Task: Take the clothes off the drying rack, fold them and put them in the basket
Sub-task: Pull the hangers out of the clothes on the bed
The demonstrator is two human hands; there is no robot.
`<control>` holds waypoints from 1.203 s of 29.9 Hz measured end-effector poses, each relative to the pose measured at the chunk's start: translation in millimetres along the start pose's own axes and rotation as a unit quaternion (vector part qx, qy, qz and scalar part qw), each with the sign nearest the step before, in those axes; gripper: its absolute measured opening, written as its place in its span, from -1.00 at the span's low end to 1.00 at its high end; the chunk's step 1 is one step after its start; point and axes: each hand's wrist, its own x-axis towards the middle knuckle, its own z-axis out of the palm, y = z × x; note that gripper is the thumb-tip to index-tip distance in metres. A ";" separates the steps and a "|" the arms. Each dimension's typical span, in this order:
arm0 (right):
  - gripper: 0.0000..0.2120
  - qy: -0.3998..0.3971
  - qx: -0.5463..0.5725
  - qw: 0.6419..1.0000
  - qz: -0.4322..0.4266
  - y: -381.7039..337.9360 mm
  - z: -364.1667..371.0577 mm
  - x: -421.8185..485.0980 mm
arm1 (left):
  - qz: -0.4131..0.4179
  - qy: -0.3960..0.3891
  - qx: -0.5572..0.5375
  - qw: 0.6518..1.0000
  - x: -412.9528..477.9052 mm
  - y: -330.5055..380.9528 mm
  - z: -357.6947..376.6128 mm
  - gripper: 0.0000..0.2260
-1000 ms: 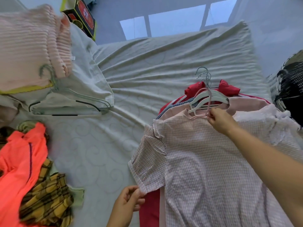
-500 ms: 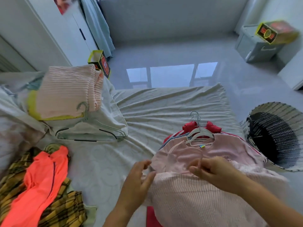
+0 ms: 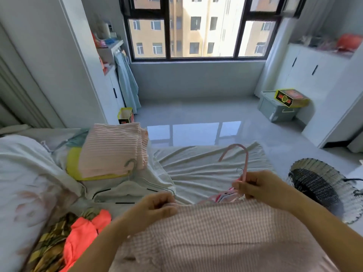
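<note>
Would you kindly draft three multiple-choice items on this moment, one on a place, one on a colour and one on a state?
1. Where does the woven basket stand?
A. on the floor to the right of the bed
B. on top of the folded clothes
C. on the windowsill

2. What colour is the hanger held by the right hand?
A. black
B. pink
C. green

3. What is the left hand doing?
A. lying flat on the sheet
B. gripping the checked garment
C. holding a box

Answers: 1 A, the woven basket sits on the grey floor past the bed's right edge. 2 B, the hook curving above the fingers is pink. 3 B, its fingers are curled into the cloth's upper edge.
</note>
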 end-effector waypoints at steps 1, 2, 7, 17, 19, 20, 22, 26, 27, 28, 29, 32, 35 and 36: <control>-0.59 0.008 0.006 1.000 0.013 -5.0 2.3 0.5 | 0.005 0.024 0.028 0.999 -8.3 -3.7 -12.6 -0.63; -0.68 0.014 0.026 0.999 0.029 -8.8 3.1 0.2 | 0.012 0.055 0.054 0.997 -15.8 -8.6 -25.0 -0.60; -0.70 0.047 0.087 0.992 0.077 -16.1 -3.3 -5.1 | 0.063 0.191 0.161 0.966 -38.8 -21.7 -54.5 -0.66; -0.68 0.234 0.573 0.777 0.114 -20.2 -30.3 -14.8 | 0.107 0.258 0.038 0.960 -8.2 9.7 22.5 -0.74; -0.66 0.239 0.645 0.719 0.094 -31.4 -24.9 -15.9 | 0.112 0.245 -0.028 0.963 5.2 29.5 53.0 -0.78; -0.66 0.241 0.667 0.700 0.078 -36.6 -22.1 -17.0 | 0.112 0.233 -0.052 0.965 11.2 40.0 68.1 -0.80; -0.68 0.240 0.693 0.678 0.049 -45.5 -16.3 -22.1 | 0.109 0.195 -0.060 0.973 22.6 59.3 97.9 -0.75; -0.70 0.192 0.695 0.692 -0.002 -53.6 -1.5 -38.1 | 0.072 0.157 0.135 0.976 44.8 60.7 146.5 -0.18; -0.67 0.188 0.675 0.714 -0.008 -53.0 0.5 -41.0 | 0.071 0.156 0.215 0.961 46.7 56.2 155.1 -0.21; -0.64 0.204 0.631 0.748 -0.007 -50.3 -0.9 -42.1 | 0.082 0.168 0.267 0.946 46.9 49.7 160.8 -0.31; -0.62 0.233 0.585 0.777 -0.004 -46.9 -6.1 -42.1 | 0.096 0.176 0.297 0.934 43.7 44.1 164.5 -0.45; -0.61 0.319 0.560 0.764 0.004 -26.9 -40.4 -34.7 | 0.158 0.201 0.321 0.912 23.3 24.7 164.7 -0.59; -0.62 0.322 0.660 0.679 0.008 6.7 -76.0 -23.3 | 0.134 0.211 0.262 0.932 0.5 10.8 150.0 -0.64; -0.63 0.320 0.677 0.662 -0.001 17.9 -85.4 -21.5 | 0.120 0.240 0.217 0.939 -7.5 12.9 143.5 -0.74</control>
